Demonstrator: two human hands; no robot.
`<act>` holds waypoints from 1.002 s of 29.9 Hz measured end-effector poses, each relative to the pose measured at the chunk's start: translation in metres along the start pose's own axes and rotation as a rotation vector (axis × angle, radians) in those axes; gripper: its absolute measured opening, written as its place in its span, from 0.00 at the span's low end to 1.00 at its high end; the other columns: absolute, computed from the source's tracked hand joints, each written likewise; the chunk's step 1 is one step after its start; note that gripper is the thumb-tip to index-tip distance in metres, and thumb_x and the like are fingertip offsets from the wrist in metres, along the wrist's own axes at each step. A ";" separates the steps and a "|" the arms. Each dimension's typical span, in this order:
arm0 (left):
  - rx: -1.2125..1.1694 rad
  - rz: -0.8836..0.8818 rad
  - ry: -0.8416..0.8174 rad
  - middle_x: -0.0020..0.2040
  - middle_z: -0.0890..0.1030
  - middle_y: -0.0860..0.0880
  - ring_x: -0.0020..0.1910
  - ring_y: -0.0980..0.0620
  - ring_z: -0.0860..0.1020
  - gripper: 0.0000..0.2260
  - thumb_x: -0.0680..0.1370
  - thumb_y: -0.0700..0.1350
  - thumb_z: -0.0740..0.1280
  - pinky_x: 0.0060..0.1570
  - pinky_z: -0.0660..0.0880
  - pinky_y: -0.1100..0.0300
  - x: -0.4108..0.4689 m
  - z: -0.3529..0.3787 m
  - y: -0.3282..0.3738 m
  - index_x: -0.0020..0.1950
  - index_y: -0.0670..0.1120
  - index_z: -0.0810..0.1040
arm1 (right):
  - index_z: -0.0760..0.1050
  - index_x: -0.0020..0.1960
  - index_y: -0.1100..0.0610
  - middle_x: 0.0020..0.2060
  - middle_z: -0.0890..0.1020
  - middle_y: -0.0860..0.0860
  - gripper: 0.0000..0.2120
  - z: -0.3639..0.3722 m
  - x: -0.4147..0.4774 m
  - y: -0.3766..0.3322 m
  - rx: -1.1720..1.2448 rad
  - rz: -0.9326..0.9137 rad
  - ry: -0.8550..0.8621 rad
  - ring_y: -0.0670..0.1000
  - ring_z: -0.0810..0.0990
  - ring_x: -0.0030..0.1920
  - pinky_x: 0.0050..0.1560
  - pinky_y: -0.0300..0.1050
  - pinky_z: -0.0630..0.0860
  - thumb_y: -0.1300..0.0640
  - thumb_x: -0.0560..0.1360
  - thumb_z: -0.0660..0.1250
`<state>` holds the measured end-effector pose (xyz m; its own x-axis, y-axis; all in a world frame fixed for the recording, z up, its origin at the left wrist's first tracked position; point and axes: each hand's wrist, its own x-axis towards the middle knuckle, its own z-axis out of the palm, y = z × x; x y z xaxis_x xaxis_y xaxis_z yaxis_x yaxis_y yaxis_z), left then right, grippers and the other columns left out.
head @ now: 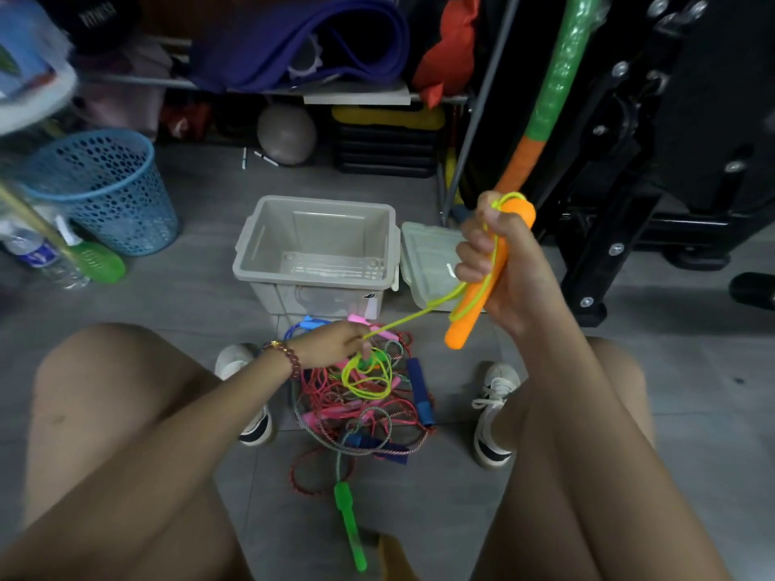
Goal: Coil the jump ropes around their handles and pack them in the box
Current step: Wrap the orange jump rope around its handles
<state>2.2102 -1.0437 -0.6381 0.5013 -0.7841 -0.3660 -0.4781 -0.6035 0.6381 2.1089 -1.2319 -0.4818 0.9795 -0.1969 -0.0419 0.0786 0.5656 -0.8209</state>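
Dim, flat indoor light with a cool cast — shadows on the grey floor (201,295) are soft and faint, deepest under the shelf (356,96). Wide-angle distortion bends the edges; the upper-left corner smears into blur, while the centre is fairly sharp.

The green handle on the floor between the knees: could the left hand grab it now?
Probably, once freed: the left hand pinches the yellow rope, but the green handle lies uncovered nearby.

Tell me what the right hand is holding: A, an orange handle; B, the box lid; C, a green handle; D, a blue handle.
A: the right hand grips the orange handle, and the left hand pinches the yellow rope running from it.
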 end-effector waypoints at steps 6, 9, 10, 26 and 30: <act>-0.143 0.106 0.412 0.31 0.76 0.56 0.32 0.54 0.75 0.09 0.80 0.45 0.61 0.39 0.73 0.55 0.000 -0.032 0.016 0.43 0.49 0.78 | 0.77 0.51 0.51 0.36 0.77 0.43 0.13 -0.020 0.006 0.009 -1.132 -0.276 0.192 0.40 0.74 0.31 0.33 0.34 0.70 0.64 0.70 0.70; -0.259 0.264 0.535 0.29 0.75 0.60 0.29 0.61 0.71 0.06 0.78 0.45 0.63 0.35 0.68 0.61 -0.010 -0.047 0.045 0.47 0.50 0.80 | 0.78 0.60 0.52 0.56 0.78 0.49 0.21 -0.018 0.006 0.027 -1.402 -0.227 0.057 0.44 0.77 0.53 0.55 0.37 0.72 0.61 0.67 0.72; -0.312 0.306 0.546 0.29 0.75 0.60 0.30 0.61 0.71 0.06 0.77 0.45 0.63 0.35 0.68 0.62 -0.015 -0.049 0.055 0.48 0.52 0.80 | 0.77 0.62 0.53 0.60 0.76 0.51 0.23 -0.015 0.006 0.034 -1.426 -0.214 -0.010 0.46 0.76 0.57 0.59 0.38 0.70 0.61 0.67 0.72; -0.321 0.286 0.250 0.40 0.78 0.46 0.41 0.52 0.76 0.05 0.78 0.44 0.65 0.46 0.73 0.56 -0.016 -0.042 0.060 0.42 0.47 0.76 | 0.76 0.39 0.55 0.35 0.82 0.52 0.03 -0.005 0.001 0.018 -1.034 -0.314 0.145 0.42 0.74 0.31 0.34 0.37 0.70 0.57 0.66 0.67; -0.398 0.257 0.282 0.42 0.78 0.50 0.43 0.56 0.75 0.05 0.78 0.39 0.64 0.49 0.71 0.58 -0.011 -0.039 0.052 0.44 0.48 0.76 | 0.71 0.42 0.56 0.49 0.84 0.50 0.03 -0.005 -0.002 0.014 -0.535 -0.155 0.077 0.44 0.82 0.47 0.46 0.35 0.75 0.60 0.68 0.64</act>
<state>2.2079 -1.0607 -0.5741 0.6045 -0.7966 -0.0041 -0.3279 -0.2535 0.9101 2.1073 -1.2272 -0.4958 0.9461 -0.3145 0.0774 0.0960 0.0442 -0.9944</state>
